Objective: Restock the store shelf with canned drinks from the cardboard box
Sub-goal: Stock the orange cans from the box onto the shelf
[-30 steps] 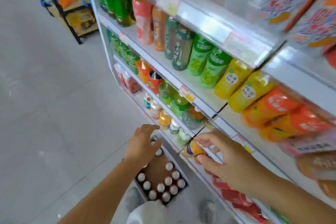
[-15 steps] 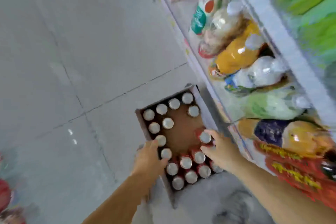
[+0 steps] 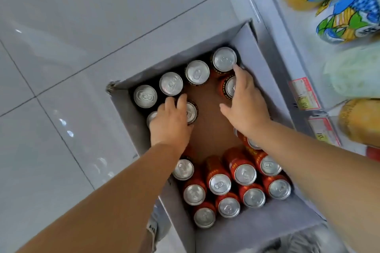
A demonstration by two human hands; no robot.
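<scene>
The left hand lay low over a red can at the left of the cardboard box, its fingers bent down across the lid. Whether they had closed round the can could not be told, since the hand hid the can's side. The right hand was spread wide and held nothing. Its fingers lay fairly straight across the top of a second can, one fingertip touched the rim of the corner can, and the thumb stood out over the bare brown bottom of the box.

The step looked like taking one can in each hand. To do it well, each hand would likely need to drop past the lid and wrap the can's wall, because the lids are smooth and give little purchase. The right hand would do best to settle on one can rather than straddle two. Both cans had open space beside them, so the fingers had room to go round, and a straight lift should spare their neighbours.

More cans stood packed at the near end of the box. The shelf ran just beside the box on the right, with a price tag on its edge and bottles lying on it.
</scene>
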